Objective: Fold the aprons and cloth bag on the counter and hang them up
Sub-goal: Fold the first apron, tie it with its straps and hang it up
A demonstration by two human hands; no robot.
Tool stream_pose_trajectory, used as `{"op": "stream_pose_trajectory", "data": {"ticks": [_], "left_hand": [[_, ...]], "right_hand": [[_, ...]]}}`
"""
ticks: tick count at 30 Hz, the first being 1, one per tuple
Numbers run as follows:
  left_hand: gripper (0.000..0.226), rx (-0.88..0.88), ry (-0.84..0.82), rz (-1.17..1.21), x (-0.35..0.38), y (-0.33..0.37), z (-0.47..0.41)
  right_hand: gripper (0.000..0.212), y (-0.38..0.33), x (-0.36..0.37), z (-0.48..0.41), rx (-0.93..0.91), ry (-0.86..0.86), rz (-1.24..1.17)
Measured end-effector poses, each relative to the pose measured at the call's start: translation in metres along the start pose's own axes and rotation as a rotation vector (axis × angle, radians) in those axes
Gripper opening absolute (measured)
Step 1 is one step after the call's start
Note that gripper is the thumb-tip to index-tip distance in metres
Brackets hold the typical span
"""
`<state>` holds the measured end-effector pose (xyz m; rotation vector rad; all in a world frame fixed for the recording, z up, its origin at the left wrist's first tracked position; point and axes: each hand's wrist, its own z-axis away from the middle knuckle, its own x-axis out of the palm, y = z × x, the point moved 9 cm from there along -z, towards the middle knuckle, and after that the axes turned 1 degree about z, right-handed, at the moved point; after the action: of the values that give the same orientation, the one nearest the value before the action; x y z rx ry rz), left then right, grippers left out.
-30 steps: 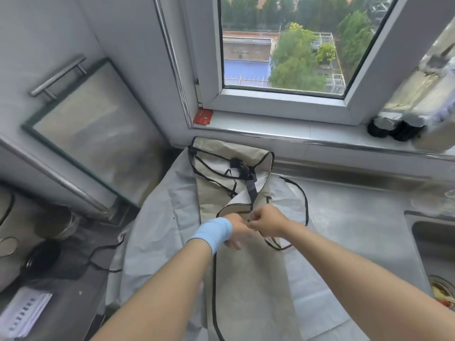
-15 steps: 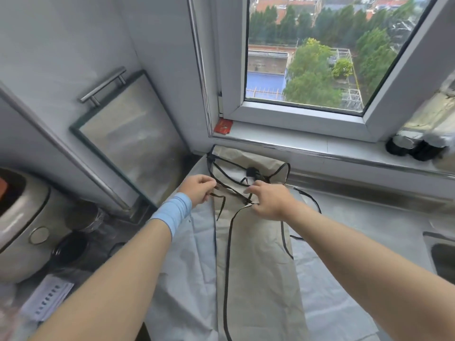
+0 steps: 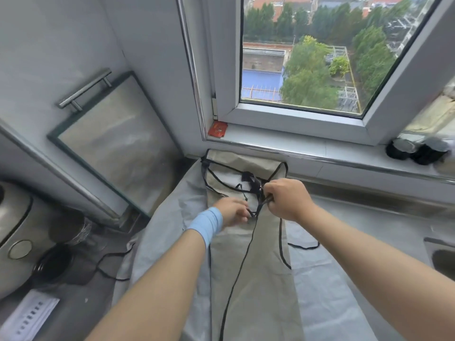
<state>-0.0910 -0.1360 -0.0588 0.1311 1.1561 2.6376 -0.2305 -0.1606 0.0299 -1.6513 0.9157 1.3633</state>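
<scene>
A person stands at a grey steel counter [image 3: 364, 215] under a white-framed window [image 3: 295, 116], midway through folding. A wide pale grey cloth [image 3: 170, 232] lies spread flat across the lower centre of the frame; whether it is a second apron cannot be told. On top of it lies a long beige fabric apron with black piping [image 3: 263, 291], already folded lengthwise into a narrow strip that runs from the bottom edge up to the wall beneath the sill.

Half a second ago the hands were apart, the left at the strip's left edge and the right pressed near its middle. Now they meet at centre frame, just below the bib. The left hand [image 3: 232, 211], above a light blue wristband [image 3: 206, 226], pinches the thin black ties [image 3: 250, 179] at its fingertips. The right hand [image 3: 289, 200], touching or nearly touching the left, is clenched around another length of the black ties.

The shift suggests the loose ties are being gathered or knotted so the strip holds together. The hanging has not begun.

The beige cloth looks thin and limp, with a few creases. One tie trails in a long curve down the strip, and another loops off to the right across the grey cloth.
</scene>
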Motion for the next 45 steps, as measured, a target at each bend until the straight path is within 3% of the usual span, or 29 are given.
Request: {"op": "stream_pose_trajectory", "data": {"ticks": [3,5,9,11,13,15,16,19,20,21,23,25,26,29,33,37,41,45], "left_hand": [[0.017,-0.282,-0.293,-0.249,0.031,-0.046,0.012],[0.022,-0.318,-0.302,-0.396,0.016,-0.051,0.017],[0.039,-0.042,0.297,-0.079,-0.072,-0.013,0.012],[0.036,0.154,0.544,-0.130,-0.105,0.008,0.022],[0.034,0.269,0.634,-0.337,-0.112,0.022,0.030],[0.032,0.329,0.565,-0.582,-0.091,0.026,0.028],[0.032,0.381,0.502,-0.697,-0.074,0.027,0.025],[0.041,0.512,0.323,-1.050,-0.017,0.017,0.003],[0.050,0.479,0.265,-1.144,-0.005,0.007,-0.007],[0.058,0.395,0.194,-1.219,0.002,-0.006,-0.019],[0.063,0.159,0.063,-1.314,0.006,-0.029,-0.036],[0.054,0.062,0.076,-1.409,0.002,-0.025,-0.044],[0.046,0.096,0.147,-1.441,0.000,-0.010,-0.046],[0.032,0.323,0.368,-1.277,-0.001,0.050,-0.048],[0.029,0.433,0.327,-1.076,0.031,0.098,-0.061],[0.032,0.411,0.303,-1.077,0.057,0.120,-0.078],[0.039,0.269,0.321,-0.969,0.055,0.127,-0.096],[0.021,0.254,0.397,-0.878,0.044,0.135,-0.095]], "right_hand": [[0.008,-0.002,-0.002,-0.010,-0.030,-0.026,-0.037],[0.009,-0.012,0.008,-0.021,-0.040,-0.077,-0.051],[0.016,-0.043,0.053,-0.049,-0.012,-0.202,-0.069],[0.042,-0.053,0.080,-0.053,0.041,-0.318,-0.115],[0.080,-0.061,0.104,-0.049,0.073,-0.430,-0.187],[0.095,-0.064,0.111,-0.043,0.061,-0.390,-0.271],[0.091,-0.062,0.104,-0.041,0.047,-0.275,-0.303],[0.047,-0.032,0.061,-0.021,0.148,0.237,-0.328],[0.040,-0.016,0.058,-0.011,0.236,0.286,-0.297],[0.037,-0.001,0.063,-0.004,0.314,0.234,-0.263],[0.038,0.018,0.098,0.005,0.335,-0.102,-0.250],[0.043,0.028,0.128,0.018,0.298,-0.372,-0.373],[0.045,0.037,0.129,0.021,0.326,-0.348,-0.459],[0.045,0.082,0.109,0.020,0.606,-0.045,-0.608],[0.047,0.125,0.115,0.008,0.945,0.000,-0.893],[0.050,0.125,0.114,-0.017,0.836,0.045,-1.061],[0.065,0.108,0.085,-0.025,0.658,0.116,-1.147],[0.043,0.109,0.081,-0.014,0.745,0.160,-1.269]]}}
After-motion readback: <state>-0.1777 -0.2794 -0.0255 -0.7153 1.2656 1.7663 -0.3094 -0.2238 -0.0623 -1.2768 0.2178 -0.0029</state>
